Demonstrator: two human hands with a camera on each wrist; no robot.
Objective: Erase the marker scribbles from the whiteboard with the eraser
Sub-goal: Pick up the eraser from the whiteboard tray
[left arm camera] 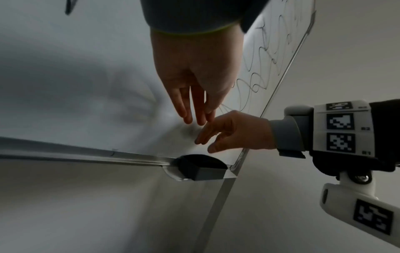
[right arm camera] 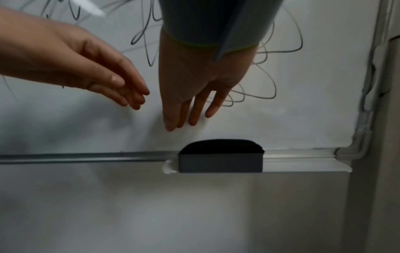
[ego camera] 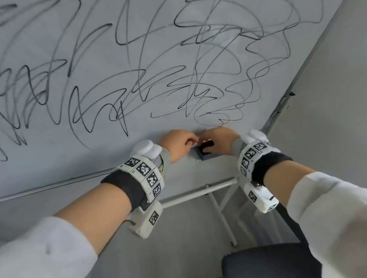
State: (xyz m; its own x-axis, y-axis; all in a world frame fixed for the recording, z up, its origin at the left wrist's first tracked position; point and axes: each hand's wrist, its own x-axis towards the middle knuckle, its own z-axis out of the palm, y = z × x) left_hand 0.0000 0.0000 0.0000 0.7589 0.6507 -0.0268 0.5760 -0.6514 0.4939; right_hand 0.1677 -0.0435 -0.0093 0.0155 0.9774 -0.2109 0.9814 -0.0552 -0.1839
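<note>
The whiteboard [ego camera: 115,150] is covered in black marker scribbles [ego camera: 197,85] down to its lower right corner. A dark eraser [right arm camera: 220,161] with a black felt top sits in the small tray [right arm camera: 303,165] at the board's bottom edge, also seen as the eraser [ego camera: 206,148] in the head view. My left hand [ego camera: 181,142] and right hand [ego camera: 218,141] hover close together just above it. In the right wrist view the right hand's fingers [right arm camera: 192,113] point straight down a little above the eraser and do not touch it. The left hand's fingers [left arm camera: 194,113] are straight too, holding nothing.
The board's metal frame [ego camera: 286,96] runs along the right, with a grey wall [ego camera: 340,65] beyond it. Below the tray are the stand's white tubes [ego camera: 197,193]. A dark chair-like object [ego camera: 266,266] sits low on the right.
</note>
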